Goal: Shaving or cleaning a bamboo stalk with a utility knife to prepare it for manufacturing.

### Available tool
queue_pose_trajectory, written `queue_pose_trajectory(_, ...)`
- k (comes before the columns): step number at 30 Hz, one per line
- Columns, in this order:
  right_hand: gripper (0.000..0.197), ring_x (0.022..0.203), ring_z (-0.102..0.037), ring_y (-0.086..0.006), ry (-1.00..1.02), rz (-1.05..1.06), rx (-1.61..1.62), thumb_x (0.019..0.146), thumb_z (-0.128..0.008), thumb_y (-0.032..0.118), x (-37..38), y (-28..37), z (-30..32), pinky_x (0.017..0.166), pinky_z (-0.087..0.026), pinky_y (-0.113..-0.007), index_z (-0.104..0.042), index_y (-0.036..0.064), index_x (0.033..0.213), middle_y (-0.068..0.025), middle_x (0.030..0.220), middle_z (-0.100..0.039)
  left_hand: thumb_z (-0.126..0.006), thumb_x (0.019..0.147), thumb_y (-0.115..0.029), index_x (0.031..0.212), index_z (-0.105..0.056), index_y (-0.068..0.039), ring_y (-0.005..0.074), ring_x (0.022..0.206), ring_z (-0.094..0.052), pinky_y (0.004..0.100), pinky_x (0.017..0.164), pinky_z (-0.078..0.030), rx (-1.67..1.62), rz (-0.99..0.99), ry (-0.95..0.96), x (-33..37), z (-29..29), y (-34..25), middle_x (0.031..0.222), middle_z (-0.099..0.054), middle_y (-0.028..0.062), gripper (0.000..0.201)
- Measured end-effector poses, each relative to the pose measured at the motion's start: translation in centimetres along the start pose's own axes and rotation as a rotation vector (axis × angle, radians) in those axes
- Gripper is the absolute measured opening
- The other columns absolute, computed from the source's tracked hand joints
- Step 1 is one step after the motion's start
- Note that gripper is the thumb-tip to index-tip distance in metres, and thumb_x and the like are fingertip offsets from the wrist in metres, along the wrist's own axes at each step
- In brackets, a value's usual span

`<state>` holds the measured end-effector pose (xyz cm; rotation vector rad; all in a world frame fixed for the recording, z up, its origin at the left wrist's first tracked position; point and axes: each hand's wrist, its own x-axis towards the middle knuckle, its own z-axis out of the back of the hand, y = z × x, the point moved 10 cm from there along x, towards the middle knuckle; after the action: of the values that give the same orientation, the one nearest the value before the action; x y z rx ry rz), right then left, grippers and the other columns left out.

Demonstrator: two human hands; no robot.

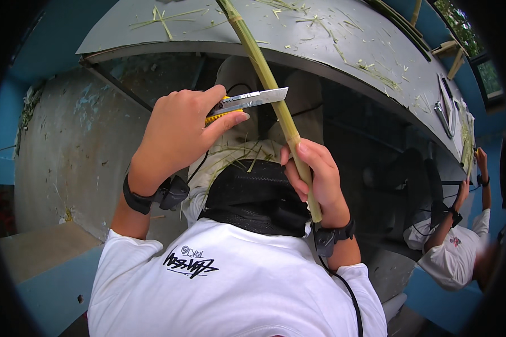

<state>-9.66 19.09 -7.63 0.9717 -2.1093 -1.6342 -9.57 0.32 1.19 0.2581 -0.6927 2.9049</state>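
Facing a broad, smooth grey table point(208, 35), curving in view along its front edge. Wearing a soft white T-shirt point(236, 292), bearing bold, slanted black lettering point(190, 265) across the chest, underlined and topped by smaller characters and a round mark. Sharing the space with a white-shirted co-worker point(451, 258), blurring toward the right rim and perhaps handling another green stalk point(466, 140). Holding a long, smooth, jointed yellow-green stalk point(262, 67) at a slant, extending from near the waist up over the table edge. Wearing a black, mesh-textured fabric piece point(247, 196) at the waist. Wrapping the right hand point(324, 175) around the stalk's lower end, curling fingers just below a ringed joint point(293, 139). Clenching the left hand point(177, 123) around a yellow-and-black plastic-handled cutter point(247, 101), aiming its flat, slant-tipped metal blade point(261, 98) across the front of the stalk, above the right hand. Carrying blocky black plastic devices point(173, 194) on both wrists. Working amid thin, ragged green strips point(163, 21), lying scattered over the table and beside the waist fabric.
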Motion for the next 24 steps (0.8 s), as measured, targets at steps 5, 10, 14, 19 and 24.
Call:
queue_pose_trajectory(5, 0.045, 0.035, -0.036, -0.0082, 0.027, -0.001, 0.053, 0.107, -0.043, 0.04, 0.1, -0.1, -0.1, 0.037, -0.033, -0.023, -0.061, 0.0004, 0.095, -0.0033, 0.048, -0.047, -0.07, 0.094, -0.047, 0.083, -0.056, -0.003, 0.0399, 0.061, -0.056, 0.044, 0.055, -0.039, -0.022, -0.045, 0.053, 0.1, -0.6, -0.2, 0.062, -0.053, 0.0172, 0.048)
queue_pose_trajectory(10, 0.045, 0.035, -0.036, -0.0085, 0.038, 0.002, 0.076, 0.108, -0.041, 0.039, 0.1, -0.2, -0.2, 0.037, -0.033, -0.023, -0.06, 0.0, 0.095, -0.0036, 0.048, -0.047, -0.071, 0.092, -0.046, 0.083, -0.056, -0.003, 0.0395, 0.06, -0.055, 0.0433, 0.055, -0.039, -0.051, -0.072, 0.086, 0.1, -1.2, -0.6, 0.063, -0.053, 0.0177, 0.047)
queue_pose_trajectory(14, 0.046, 0.035, -0.036, -0.0084, 0.051, -0.009, 0.093, 0.108, -0.04, 0.039, 0.2, -0.3, -0.3, 0.037, -0.033, -0.023, -0.06, -0.0002, 0.096, -0.0034, 0.047, -0.046, -0.072, 0.092, -0.046, 0.082, -0.055, -0.003, 0.0395, 0.061, -0.055, 0.0428, 0.055, -0.039, -0.06, -0.108, 0.091, -0.1, -1.7, -0.9, 0.064, -0.054, 0.0178, 0.047)
queue_pose_trajectory(19, 0.045, 0.035, -0.035, -0.0079, 0.039, -0.008, 0.105, 0.109, -0.04, 0.039, 0.3, -0.4, -0.2, 0.036, -0.032, -0.023, -0.058, 0.0016, 0.092, -0.0025, 0.047, -0.046, -0.073, 0.091, -0.046, 0.081, -0.055, -0.003, 0.0396, 0.059, -0.053, 0.0428, 0.054, -0.038, -0.072, -0.117, 0.053, -0.1, -1.9, -0.9, 0.062, -0.053, 0.0175, 0.047)
queue_pose_trajectory(24, 0.046, 0.035, -0.034, -0.0069, 0.017, 0.011, 0.057, 0.109, -0.04, 0.041, 0.6, 0.1, -0.1, 0.036, -0.032, -0.022, -0.057, 0.0032, 0.09, -0.0011, 0.047, -0.045, -0.072, 0.091, -0.048, 0.08, -0.055, -0.004, 0.0393, 0.057, -0.052, 0.0431, 0.053, -0.036, -0.008, -0.113, 0.021, 0.8, -1.1, -0.8, 0.06, -0.051, 0.0166, 0.049)
